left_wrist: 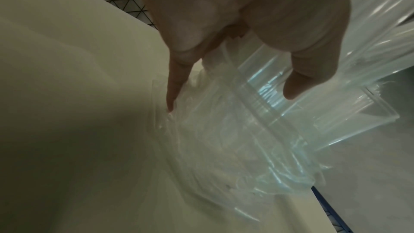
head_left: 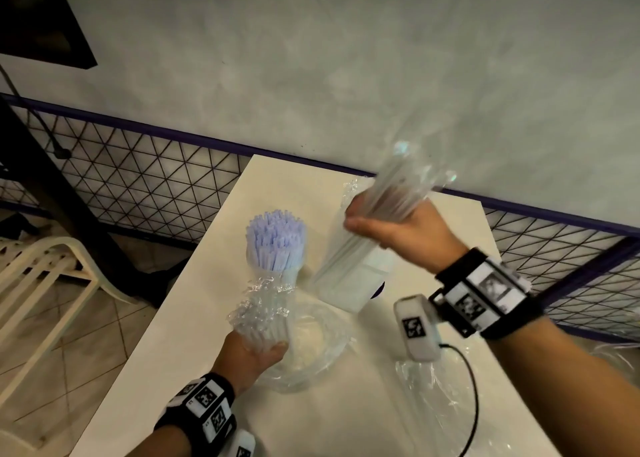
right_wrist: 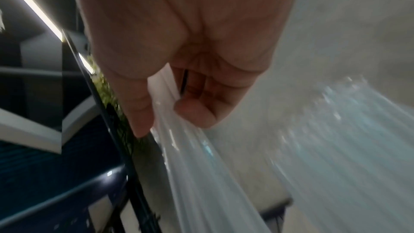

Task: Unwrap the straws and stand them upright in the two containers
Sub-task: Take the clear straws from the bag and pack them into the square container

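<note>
The left hand (head_left: pixel 247 354) grips the low end of a straw bunch (head_left: pixel 275 245) standing just left of the box (head_left: pixel 353 276), wrap (head_left: pixel 258 313) bunched down. The right hand (head_left: pixel 398 231), just above the box, squeezes a blurry pack (head_left: pixel 403 186). The bare straw tops could fan out and spill if the left grip loosens.

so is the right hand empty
No, the right hand grips a bundle of wrapped straws raised above the table.

Cream table (head_left: pixel 194 318), white slatted chair (head_left: pixel 45 269), wire-mesh fence (head_left: pixel 145 172), grey wall (head_left: pixel 346 58).
</note>
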Demonstrator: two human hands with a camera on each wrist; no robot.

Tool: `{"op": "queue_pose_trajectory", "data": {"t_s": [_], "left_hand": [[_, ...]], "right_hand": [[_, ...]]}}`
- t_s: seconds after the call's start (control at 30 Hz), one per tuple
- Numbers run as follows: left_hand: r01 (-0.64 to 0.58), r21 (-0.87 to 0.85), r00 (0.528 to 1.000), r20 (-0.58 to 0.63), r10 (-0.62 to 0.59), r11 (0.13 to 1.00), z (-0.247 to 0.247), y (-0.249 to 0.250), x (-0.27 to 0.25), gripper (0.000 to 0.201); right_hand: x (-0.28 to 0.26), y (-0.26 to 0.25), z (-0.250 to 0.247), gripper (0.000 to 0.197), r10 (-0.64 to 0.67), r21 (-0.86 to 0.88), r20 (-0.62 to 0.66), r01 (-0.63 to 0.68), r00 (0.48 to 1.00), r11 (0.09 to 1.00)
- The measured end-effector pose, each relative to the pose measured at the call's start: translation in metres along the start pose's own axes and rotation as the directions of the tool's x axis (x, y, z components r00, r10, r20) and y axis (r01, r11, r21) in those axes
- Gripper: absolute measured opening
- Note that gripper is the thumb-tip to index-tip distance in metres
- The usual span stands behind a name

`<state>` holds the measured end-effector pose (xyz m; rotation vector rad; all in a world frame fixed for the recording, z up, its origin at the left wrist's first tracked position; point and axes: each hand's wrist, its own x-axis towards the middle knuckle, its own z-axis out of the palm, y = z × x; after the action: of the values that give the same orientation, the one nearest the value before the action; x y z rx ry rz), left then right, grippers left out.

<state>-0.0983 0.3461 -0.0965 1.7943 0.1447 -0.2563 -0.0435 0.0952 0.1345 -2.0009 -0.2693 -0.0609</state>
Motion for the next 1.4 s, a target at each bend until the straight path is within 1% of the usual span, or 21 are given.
{"op": "queue_pose_trajectory", "data": {"t_s": [0.07,0.17,0.23,0.3,0.43,0.5,0.6,0.67,0.7,0.8,0.83,0.9,0.97,1.0,1.03,1.07,1.13,1.2,1.23,1.33,1.4], "left_hand": [[0.017,-0.013,1.0,0.006,-0.017,1.0,0.0,0.0,-0.001,0.046],[0.024,-0.013,1.0,0.008,-0.024,1.0,0.001,0.002,-0.001,0.044],[0.021,-0.011,1.0,0.011,-0.021,1.0,0.001,0.001,-0.001,0.048],[0.022,0.005,1.0,0.008,-0.022,1.0,0.001,-0.002,0.0,0.047],[0.012,0.011,1.0,-0.006,-0.012,1.0,-0.001,-0.001,-0.001,0.051],[0.017,0.015,1.0,-0.016,-0.016,1.0,0.0,0.003,-0.002,0.044],[0.016,0.006,1.0,-0.025,-0.016,1.0,0.002,0.007,-0.005,0.034],[0.006,-0.012,1.0,-0.024,-0.006,1.0,0.002,0.007,-0.005,0.035],[0.008,-0.018,1.0,-0.022,-0.009,1.0,0.001,0.006,-0.005,0.039],[0.007,-0.016,0.999,-0.032,-0.008,1.0,0.001,0.004,-0.004,0.04],[0.013,-0.017,0.999,-0.033,-0.014,1.0,0.001,0.002,-0.003,0.045],[0.012,-0.011,0.999,-0.033,-0.012,1.0,0.001,0.0,-0.002,0.055],[0.013,-0.007,1.0,-0.027,-0.013,1.0,0.001,0.001,-0.003,0.054],[0.024,-0.001,0.999,-0.026,-0.024,1.0,0.001,0.002,-0.003,0.051],[0.039,0.003,0.999,-0.027,-0.039,0.999,0.002,0.005,-0.004,0.048],[0.042,0.005,0.999,-0.028,-0.042,0.999,0.002,0.006,-0.005,0.045],[0.035,0.006,0.999,-0.037,-0.035,0.999,0.002,0.01,-0.006,0.037],[0.02,0.0,0.999,-0.037,-0.019,1.0,0.002,0.01,-0.006,0.03],[0.021,0.003,0.999,-0.038,-0.02,1.0,0.002,0.009,-0.005,0.028],[0.013,0.0,0.999,-0.036,-0.013,1.0,0.002,0.007,-0.003,0.03],[0.018,0.003,0.999,-0.038,-0.018,1.0,0.002,0.004,-0.002,0.044]], "right_hand": [[0.014,-0.012,-0.027,0.015,-0.014,0.006,-0.073,0.014,0.997,1.0],[0.028,-0.018,-0.053,0.016,-0.031,-0.019,-0.156,0.028,0.987,0.999],[0.034,-0.015,-0.06,0.016,-0.024,-0.04,-0.161,0.018,0.987,0.999],[0.037,-0.011,-0.061,0.018,-0.004,-0.067,-0.144,-0.005,0.99,0.998],[0.04,0.009,-0.051,0.019,0.075,-0.109,-0.105,-0.086,0.992,0.99],[0.038,0.027,-0.044,0.021,0.121,-0.105,-0.126,-0.134,0.985,0.985],[0.031,0.052,-0.03,0.039,0.176,-0.138,-0.176,-0.201,0.969,0.97],[0.028,0.06,-0.021,0.055,0.169,-0.143,-0.214,-0.202,0.962,0.969],[0.027,0.062,-0.019,0.065,0.141,-0.154,-0.24,-0.181,0.961,0.971],[0.029,0.064,-0.021,0.1,0.002,-0.138,-0.315,-0.047,0.949,0.989],[0.03,0.06,-0.023,0.107,-0.049,-0.138,-0.337,0.002,0.94,0.99],[0.032,0.052,-0.026,0.113,-0.188,-0.208,-0.357,0.118,0.915,0.971],[0.035,0.045,-0.027,0.114,-0.344,-0.327,-0.334,0.234,0.878,0.915],[0.037,0.044,-0.028,0.113,-0.403,-0.393,-0.301,0.273,0.864,0.878],[0.04,0.044,-0.029,0.108,-0.441,-0.46,-0.251,0.295,0.862,0.838],[0.041,0.044,-0.03,0.102,-0.449,-0.521,-0.193,0.297,0.872,0.8],[0.044,0.047,-0.028,0.083,-0.401,-0.605,-0.103,0.263,0.91,0.751],[0.045,0.056,-0.022,0.064,-0.355,-0.648,-0.03,0.252,0.934,0.718],[0.045,0.062,-0.019,0.059,-0.333,-0.668,0.013,0.256,0.943,0.699],[0.043,0.083,-0.006,0.055,-0.266,-0.729,0.134,0.277,0.955,0.626],[0.035,0.095,0.004,0.059,-0.202,-0.75,0.169,0.259,0.965,0.609]]}}
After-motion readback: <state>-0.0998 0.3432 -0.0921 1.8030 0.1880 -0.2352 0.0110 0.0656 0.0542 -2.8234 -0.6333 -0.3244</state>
